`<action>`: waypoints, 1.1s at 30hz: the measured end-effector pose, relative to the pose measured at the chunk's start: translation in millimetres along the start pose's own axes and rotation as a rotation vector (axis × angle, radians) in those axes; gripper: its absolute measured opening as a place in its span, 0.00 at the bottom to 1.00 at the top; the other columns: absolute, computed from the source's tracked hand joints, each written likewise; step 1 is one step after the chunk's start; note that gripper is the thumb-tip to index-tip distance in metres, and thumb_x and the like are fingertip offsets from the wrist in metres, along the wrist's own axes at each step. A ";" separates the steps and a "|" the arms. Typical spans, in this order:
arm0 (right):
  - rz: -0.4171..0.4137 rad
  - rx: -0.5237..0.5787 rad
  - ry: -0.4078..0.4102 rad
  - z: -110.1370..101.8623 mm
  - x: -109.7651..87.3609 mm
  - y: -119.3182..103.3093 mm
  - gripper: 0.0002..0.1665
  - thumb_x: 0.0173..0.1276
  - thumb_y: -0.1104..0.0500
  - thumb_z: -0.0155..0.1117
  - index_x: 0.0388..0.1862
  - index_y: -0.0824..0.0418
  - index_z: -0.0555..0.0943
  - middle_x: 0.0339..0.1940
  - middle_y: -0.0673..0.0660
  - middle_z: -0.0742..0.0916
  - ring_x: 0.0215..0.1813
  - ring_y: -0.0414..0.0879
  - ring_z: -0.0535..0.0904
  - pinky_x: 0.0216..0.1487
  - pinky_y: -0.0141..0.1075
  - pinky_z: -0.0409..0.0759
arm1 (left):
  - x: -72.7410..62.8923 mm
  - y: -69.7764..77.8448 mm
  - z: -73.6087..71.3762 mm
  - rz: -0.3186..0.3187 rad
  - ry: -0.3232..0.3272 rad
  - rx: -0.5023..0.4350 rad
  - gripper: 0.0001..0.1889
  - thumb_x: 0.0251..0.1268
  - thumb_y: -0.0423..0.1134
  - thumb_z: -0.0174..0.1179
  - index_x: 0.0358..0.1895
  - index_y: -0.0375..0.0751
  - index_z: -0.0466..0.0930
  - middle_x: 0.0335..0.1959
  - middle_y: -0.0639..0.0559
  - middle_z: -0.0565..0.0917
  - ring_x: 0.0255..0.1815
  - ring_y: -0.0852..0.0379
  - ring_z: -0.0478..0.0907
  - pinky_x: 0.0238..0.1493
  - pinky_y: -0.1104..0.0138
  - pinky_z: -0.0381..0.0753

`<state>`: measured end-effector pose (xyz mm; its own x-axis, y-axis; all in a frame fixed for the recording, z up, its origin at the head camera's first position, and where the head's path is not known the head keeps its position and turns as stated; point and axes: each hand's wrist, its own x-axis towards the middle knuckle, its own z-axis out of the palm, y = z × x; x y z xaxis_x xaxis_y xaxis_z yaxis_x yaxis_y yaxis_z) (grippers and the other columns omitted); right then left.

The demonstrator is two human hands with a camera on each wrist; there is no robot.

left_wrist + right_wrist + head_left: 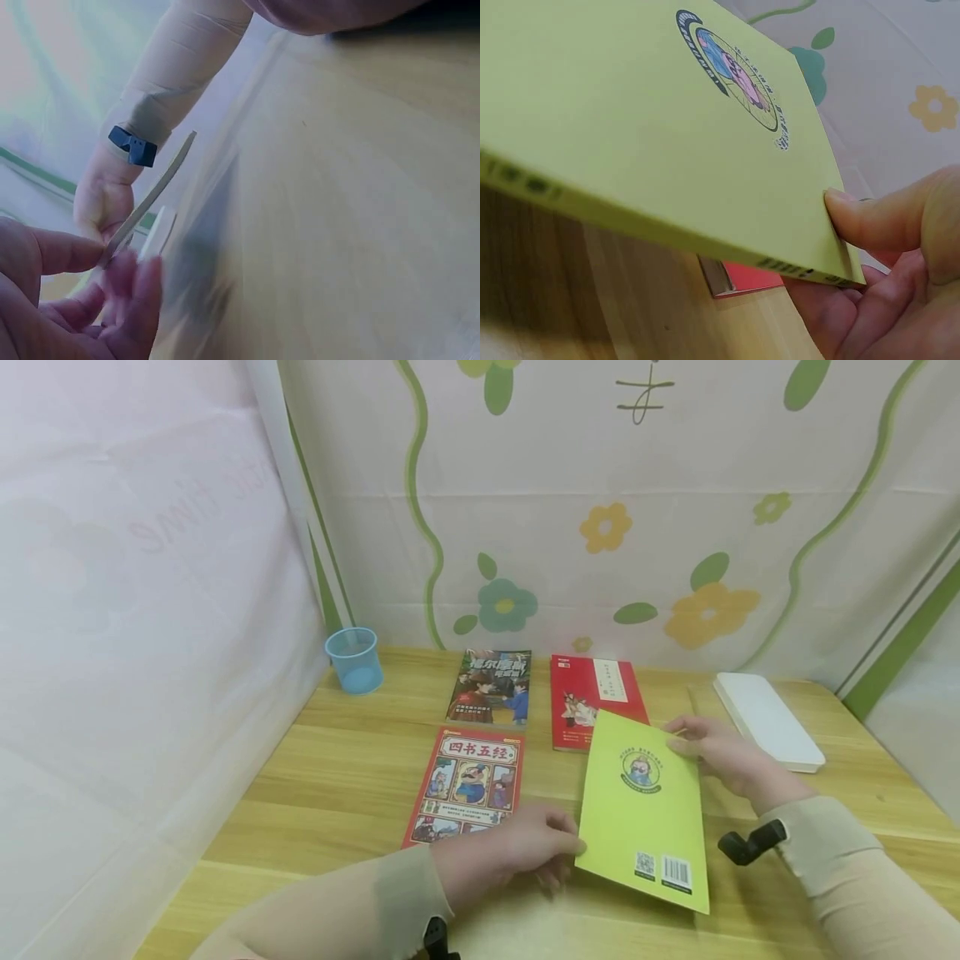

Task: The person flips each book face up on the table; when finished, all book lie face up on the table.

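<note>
A thin yellow-green book, back cover up with a barcode and a round cartoon emblem, is held above the table between both hands. My left hand pinches its left edge near the lower corner; in the left wrist view the book shows edge-on between thumb and fingers. The right hand grips the upper right corner, with the thumb on the cover and fingers beneath, as the right wrist view shows on the book. A red comic-style book lies beside my left hand, partly hidden by the arm.
Behind, a dark illustrated book and a red book lie flat, the latter partly covered by the yellow-green one. A blue mesh cup stands at the back left. A white slab-like box lies at the right on the wooden table.
</note>
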<state>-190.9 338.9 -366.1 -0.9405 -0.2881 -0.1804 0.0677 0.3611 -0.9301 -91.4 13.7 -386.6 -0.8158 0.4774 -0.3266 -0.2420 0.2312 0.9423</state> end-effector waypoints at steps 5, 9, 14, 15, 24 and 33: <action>-0.023 0.008 0.012 -2.1 -2.2 -5.7 0.20 0.76 0.61 0.55 0.58 0.74 0.68 0.42 0.59 0.86 0.40 0.51 0.85 0.43 0.42 0.85 | 2.8 -0.5 -2.8 0.049 0.019 -0.074 0.05 0.62 0.26 0.61 0.38 0.34 0.76 0.25 0.41 0.84 0.23 0.47 0.85 0.25 0.58 0.86; -0.038 0.004 0.023 -2.5 -4.9 -10.0 0.21 0.76 0.61 0.55 0.59 0.75 0.67 0.42 0.59 0.86 0.40 0.51 0.86 0.44 0.42 0.85 | 4.1 1.4 -7.2 0.084 0.044 -0.090 0.06 0.62 0.26 0.61 0.40 0.33 0.76 0.25 0.43 0.85 0.25 0.47 0.86 0.28 0.60 0.87; -0.040 -0.013 0.039 -2.9 -7.2 -13.5 0.23 0.77 0.60 0.54 0.60 0.76 0.65 0.42 0.59 0.86 0.40 0.50 0.85 0.46 0.41 0.84 | 3.2 6.9 -12.3 0.135 0.080 -0.136 0.16 0.62 0.26 0.61 0.52 0.35 0.72 0.25 0.42 0.85 0.25 0.46 0.85 0.30 0.58 0.87; -0.037 -0.015 0.040 -3.1 -7.4 -13.9 0.24 0.77 0.60 0.54 0.61 0.76 0.65 0.42 0.59 0.86 0.40 0.50 0.85 0.46 0.41 0.84 | 2.8 7.9 -12.8 0.143 0.091 -0.149 0.18 0.61 0.25 0.60 0.54 0.36 0.71 0.25 0.42 0.85 0.24 0.46 0.85 0.30 0.57 0.87; -0.036 0.012 0.026 -2.5 -4.3 -14.5 0.27 0.78 0.57 0.54 0.64 0.76 0.63 0.44 0.59 0.86 0.43 0.50 0.86 0.48 0.38 0.83 | 3.0 9.6 -11.6 0.174 0.211 -0.112 0.13 0.61 0.23 0.52 0.42 0.41 0.81 0.25 0.45 0.79 0.20 0.54 0.79 0.26 0.63 0.85; -0.098 0.060 0.008 -0.5 -3.2 -15.7 0.19 0.78 0.60 0.52 0.58 0.73 0.69 0.44 0.56 0.86 0.44 0.50 0.85 0.46 0.39 0.83 | 1.5 10.8 -14.2 0.127 0.220 -0.099 0.14 0.60 0.26 0.52 0.43 0.41 0.84 0.24 0.47 0.79 0.22 0.52 0.80 0.28 0.63 0.83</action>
<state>-189.2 334.7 -350.8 -0.9461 -0.3125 -0.0850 -0.0054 0.2777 -0.9606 -102.7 4.9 -375.9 -0.9346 0.2994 -0.1919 -0.1718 0.0923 0.9808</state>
